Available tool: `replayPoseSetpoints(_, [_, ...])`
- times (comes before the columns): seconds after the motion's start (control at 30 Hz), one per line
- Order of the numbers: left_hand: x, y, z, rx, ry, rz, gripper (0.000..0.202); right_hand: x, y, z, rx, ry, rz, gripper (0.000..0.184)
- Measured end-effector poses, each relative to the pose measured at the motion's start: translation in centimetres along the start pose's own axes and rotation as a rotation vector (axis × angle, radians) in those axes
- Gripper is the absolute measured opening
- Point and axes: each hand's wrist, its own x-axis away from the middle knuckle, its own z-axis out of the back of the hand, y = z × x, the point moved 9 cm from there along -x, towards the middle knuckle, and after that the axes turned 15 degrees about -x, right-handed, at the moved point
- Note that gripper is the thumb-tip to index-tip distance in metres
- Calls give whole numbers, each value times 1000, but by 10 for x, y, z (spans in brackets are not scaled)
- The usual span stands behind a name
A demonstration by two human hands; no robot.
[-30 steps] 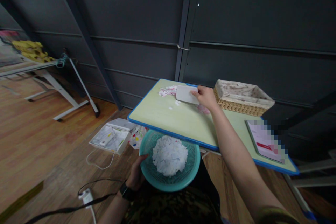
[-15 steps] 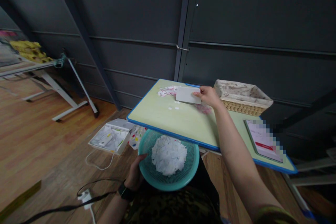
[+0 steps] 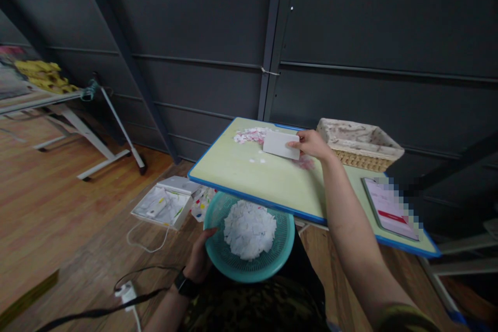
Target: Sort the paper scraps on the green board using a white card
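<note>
My left hand (image 3: 201,254) grips the left rim of a round teal plastic basket (image 3: 286,249), held below the table's front edge. White paper scraps (image 3: 250,229) are heaped in it. In my right hand (image 3: 311,144) is a flat white rectangular card (image 3: 280,145), pinched at its right end with the thumb on its face. The card is tilted above the pale yellow tabletop (image 3: 249,179). Beyond its left end lies a pile of white and pink paper scraps (image 3: 249,135). A thin patch of pink scraps (image 3: 305,163) shows below my right hand, and a few white bits lie in front of the card.
A wicker basket with a cloth lining (image 3: 361,148) stands at the table's back right. Nearer the right end lies a tablet (image 3: 391,210). On the floor at left are an open white box (image 3: 163,205) and a power strip (image 3: 126,294) with cables. A dark panelled wall (image 3: 202,26) rises behind.
My right hand has moved the card slightly right and toward me, its face now turned more to view. The left hand and teal basket have barely moved.
</note>
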Motion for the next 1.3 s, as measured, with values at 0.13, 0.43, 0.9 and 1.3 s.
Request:
replayPoseSetpoints(0.13, [4, 4, -4, -4, 2, -5, 20, 0, -5, 0, 73, 56, 8, 31])
replayPoseSetpoints(0.43, [4, 6, -5, -8, 10, -29, 17, 4, -18, -21, 77, -112, 22, 33])
replayPoseSetpoints(0.9, [1, 8, 6, -102, 38, -60, 11, 21, -29, -37, -165, -319, -110, 37])
replayPoseSetpoints(1.3, [0, 5, 3, -2, 2, -38, 37, 16, -25, -42, -193, -282, -82, 39])
